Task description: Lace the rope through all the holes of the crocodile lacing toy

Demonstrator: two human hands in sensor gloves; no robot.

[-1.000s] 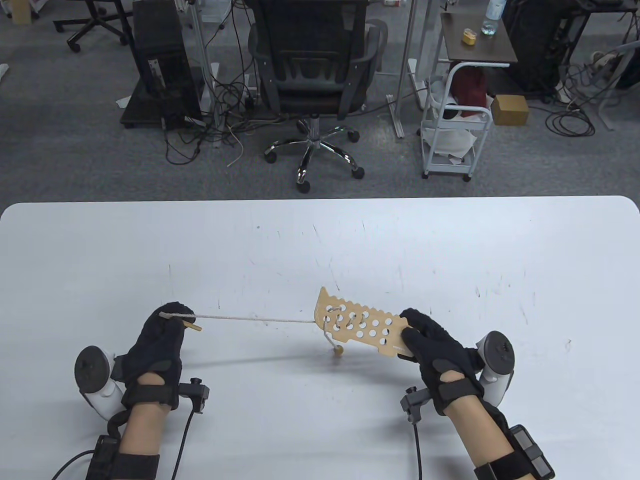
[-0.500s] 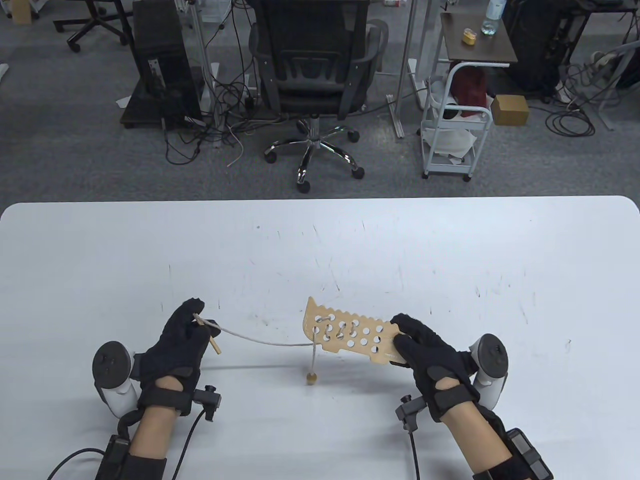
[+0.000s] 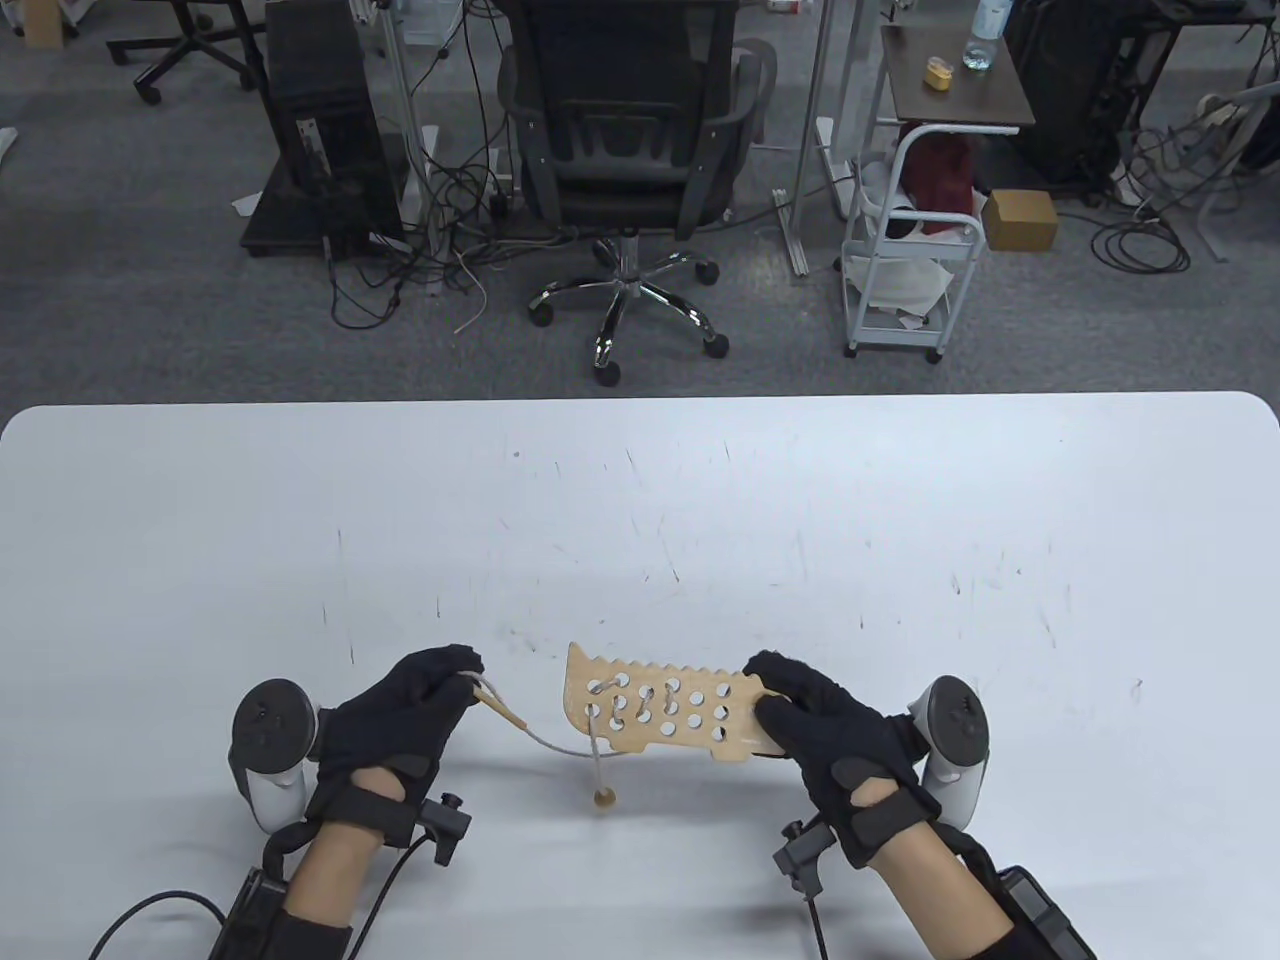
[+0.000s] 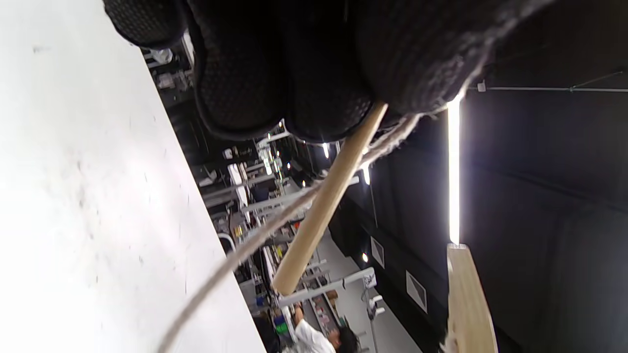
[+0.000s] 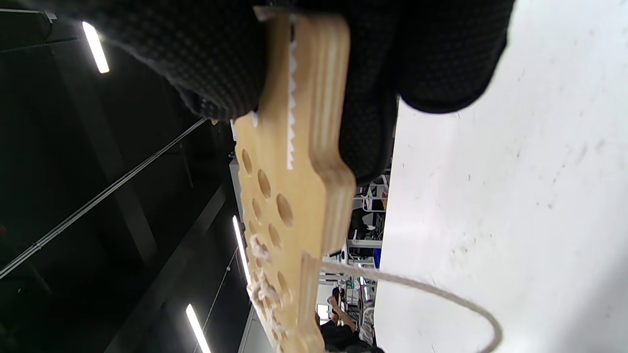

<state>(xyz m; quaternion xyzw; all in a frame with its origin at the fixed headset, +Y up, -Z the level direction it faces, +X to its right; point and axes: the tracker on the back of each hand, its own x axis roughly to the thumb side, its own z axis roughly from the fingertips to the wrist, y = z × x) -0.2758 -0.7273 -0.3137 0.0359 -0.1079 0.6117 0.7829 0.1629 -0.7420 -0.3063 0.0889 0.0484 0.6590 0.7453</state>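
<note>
The wooden crocodile lacing board (image 3: 660, 708) has rows of round holes and a toothed upper edge. My right hand (image 3: 800, 705) grips its right end and holds it above the table; the grip shows close up in the right wrist view (image 5: 304, 147). A pale rope (image 3: 555, 745) is laced through the leftmost holes. Its wooden needle (image 3: 498, 706) is pinched in my left hand (image 3: 425, 695), seen also in the left wrist view (image 4: 324, 206). The rope hangs slack between needle and board. A short tail with a wooden bead (image 3: 602, 797) dangles under the board's left end.
The white table (image 3: 640, 520) is scuffed. Beyond its far edge stand an office chair (image 3: 630, 150), a computer tower (image 3: 320, 130), a white cart (image 3: 905, 260) and loose floor cables.
Both hands moved toward me and closer together. The rope went from taut to slack. The board's left end swung down and left, and the bead hangs lower.
</note>
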